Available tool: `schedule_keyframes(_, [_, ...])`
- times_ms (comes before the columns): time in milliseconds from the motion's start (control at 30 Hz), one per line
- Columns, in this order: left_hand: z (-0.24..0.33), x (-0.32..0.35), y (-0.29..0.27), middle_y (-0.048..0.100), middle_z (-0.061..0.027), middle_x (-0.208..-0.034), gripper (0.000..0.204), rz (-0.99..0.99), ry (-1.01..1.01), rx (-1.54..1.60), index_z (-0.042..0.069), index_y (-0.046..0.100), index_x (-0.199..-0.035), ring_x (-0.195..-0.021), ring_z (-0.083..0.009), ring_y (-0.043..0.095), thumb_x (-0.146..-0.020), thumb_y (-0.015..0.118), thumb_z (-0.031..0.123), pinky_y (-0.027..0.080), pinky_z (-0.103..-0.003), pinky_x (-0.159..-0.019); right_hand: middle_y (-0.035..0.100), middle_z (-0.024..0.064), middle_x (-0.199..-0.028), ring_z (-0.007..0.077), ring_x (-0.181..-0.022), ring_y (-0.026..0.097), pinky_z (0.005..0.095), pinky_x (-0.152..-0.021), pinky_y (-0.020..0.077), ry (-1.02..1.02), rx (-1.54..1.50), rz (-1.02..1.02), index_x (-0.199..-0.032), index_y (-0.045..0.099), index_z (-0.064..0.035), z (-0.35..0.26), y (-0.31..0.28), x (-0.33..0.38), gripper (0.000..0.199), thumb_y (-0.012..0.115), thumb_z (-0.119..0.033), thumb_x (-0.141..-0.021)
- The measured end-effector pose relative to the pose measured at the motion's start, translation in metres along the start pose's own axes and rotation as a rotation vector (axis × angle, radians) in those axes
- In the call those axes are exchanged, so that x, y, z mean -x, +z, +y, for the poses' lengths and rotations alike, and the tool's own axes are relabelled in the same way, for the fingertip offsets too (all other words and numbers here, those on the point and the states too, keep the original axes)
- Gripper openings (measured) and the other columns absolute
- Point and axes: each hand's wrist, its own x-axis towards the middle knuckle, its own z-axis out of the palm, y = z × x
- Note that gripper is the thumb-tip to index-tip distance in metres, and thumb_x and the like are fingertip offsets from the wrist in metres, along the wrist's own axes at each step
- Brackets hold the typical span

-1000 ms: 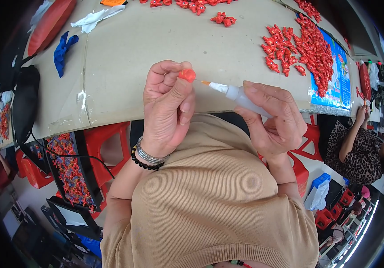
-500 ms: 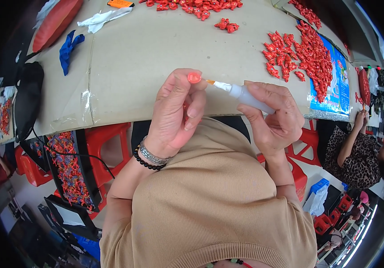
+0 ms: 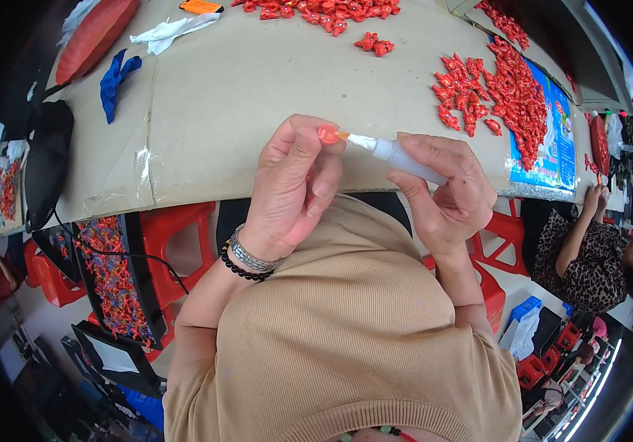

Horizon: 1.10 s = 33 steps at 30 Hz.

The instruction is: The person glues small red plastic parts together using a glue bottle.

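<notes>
Between thumb and fingertips, my left hand point(image 3: 291, 169) pinches a small red plastic piece point(image 3: 327, 134) above the table's near edge. More red shows in the palm, mostly hidden behind the curled fingers. My right hand point(image 3: 449, 188) is closed around a translucent squeeze bottle point(image 3: 408, 160) with a white neck and an amber tip. The bottle lies nearly level and points left. Its tip meets the right side of the red piece, or comes very close to it; I cannot tell which.
Loose red pieces lie in a large pile point(image 3: 519, 103) at the right, a small cluster point(image 3: 374, 44) and a far heap point(image 3: 331, 11). A blue cloth point(image 3: 116, 85), white cloth point(image 3: 173, 33) and red tray point(image 3: 95, 40) are at the left. A filled bin point(image 3: 114, 280) stands below the table.
The red piece has turned in my left fingers and shifted slightly right and down. The bottle has moved slightly left, bringing its tip to the piece.
</notes>
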Motion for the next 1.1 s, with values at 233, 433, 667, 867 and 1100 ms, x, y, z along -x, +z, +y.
schedule_keyframes(233, [0.0012,0.0004,0.0001,0.058,-0.0023,-0.089,0.030,0.004,0.012,-0.020,0.009,0.056,-0.101,-0.052,-0.0054,0.041,-0.096,0.052,0.038,0.031,-0.017,-0.034,0.070,0.0158,-0.087,0.0242,-0.077,0.068,0.0285,-0.066,0.0542,0.009,0.003,0.044,-0.091,0.067,0.0055,0.0007,-0.0037,-0.0012,0.033,0.069,0.014,-0.060])
schedule_keyframes(433, [0.0038,-0.0007,0.0024,0.061,-0.0028,-0.089,0.028,0.015,0.011,0.060,0.008,0.058,-0.100,-0.050,-0.0053,0.042,-0.096,0.054,0.035,0.031,-0.018,-0.036,0.070,0.0162,-0.088,0.0245,-0.079,0.067,0.0283,-0.066,0.0535,0.142,-0.091,0.045,-0.089,0.067,0.0060,-0.0011,-0.0063,0.0036,0.032,0.068,0.015,-0.059])
schedule_keyframes(667, [0.0033,-0.0004,0.0017,0.061,-0.0031,-0.091,0.028,-0.012,0.016,0.089,0.008,0.057,-0.100,-0.049,-0.0053,0.040,-0.097,0.052,0.036,0.031,-0.017,-0.035,0.070,0.0154,-0.089,0.0242,-0.078,0.067,0.0284,-0.066,0.0530,0.177,-0.100,0.039,-0.090,0.067,0.0049,-0.0009,-0.0061,0.0065,0.033,0.069,0.014,-0.059])
schedule_keyframes(867, [0.0025,0.0003,0.0004,0.061,-0.0035,-0.091,0.028,-0.015,0.014,0.096,0.007,0.057,-0.101,-0.049,-0.0052,0.040,-0.097,0.053,0.035,0.031,-0.017,-0.035,0.070,0.0154,-0.088,0.0242,-0.078,0.067,0.0287,-0.066,0.0530,0.154,-0.104,0.025,-0.090,0.067,0.0052,0.0005,-0.0051,0.0062,0.032,0.069,0.014,-0.059])
schedule_keyframes(1100, [0.0032,0.0008,0.0002,0.061,-0.0038,-0.091,0.028,0.005,0.014,0.073,0.008,0.057,-0.101,-0.049,-0.0052,0.041,-0.096,0.054,0.035,0.031,-0.018,-0.035,0.070,0.0154,-0.088,0.0249,-0.078,0.067,0.0287,-0.066,0.0532,0.146,-0.082,0.037,-0.091,0.067,0.0056,-0.0001,-0.0065,0.0042,0.032,0.068,0.015,-0.060])
